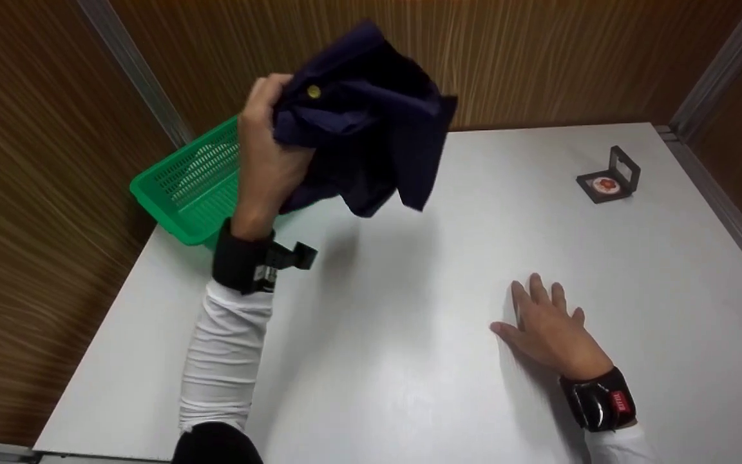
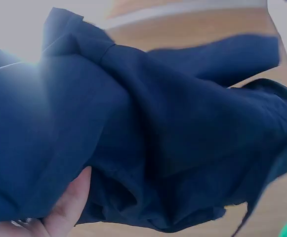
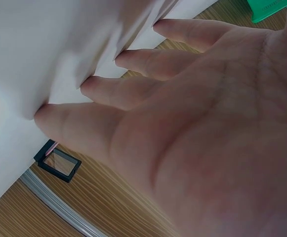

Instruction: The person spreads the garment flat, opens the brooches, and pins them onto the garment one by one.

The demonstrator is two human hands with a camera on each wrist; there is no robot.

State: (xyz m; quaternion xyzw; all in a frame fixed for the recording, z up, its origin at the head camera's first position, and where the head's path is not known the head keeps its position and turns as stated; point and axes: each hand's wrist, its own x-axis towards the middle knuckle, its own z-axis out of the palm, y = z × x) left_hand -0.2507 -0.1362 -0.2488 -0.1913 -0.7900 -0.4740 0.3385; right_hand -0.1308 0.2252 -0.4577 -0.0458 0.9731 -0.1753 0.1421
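Note:
My left hand (image 1: 268,148) grips a bunched piece of dark navy cloth (image 1: 397,122), held up over the back of the table. One round, yellow button-like spot shows near the fingers, and loose flaps hang to the right. In the left wrist view the folded navy cloth (image 2: 183,118) fills most of the picture, with a finger (image 2: 74,202) against it; the rest of the grip is hidden. Over at the right, my right hand (image 1: 554,335) has its fingers spread, holding nothing. Its fingertips (image 3: 91,86) touch the white tabletop in the right wrist view.
A green plastic basket (image 1: 181,222) stands at the back left, partly behind the left arm and cloth. Toward the back right sits a small black hinged frame (image 1: 609,183) with a red-and-white disc. Wood-patterned panels (image 1: 538,58) border the white table (image 1: 409,386).

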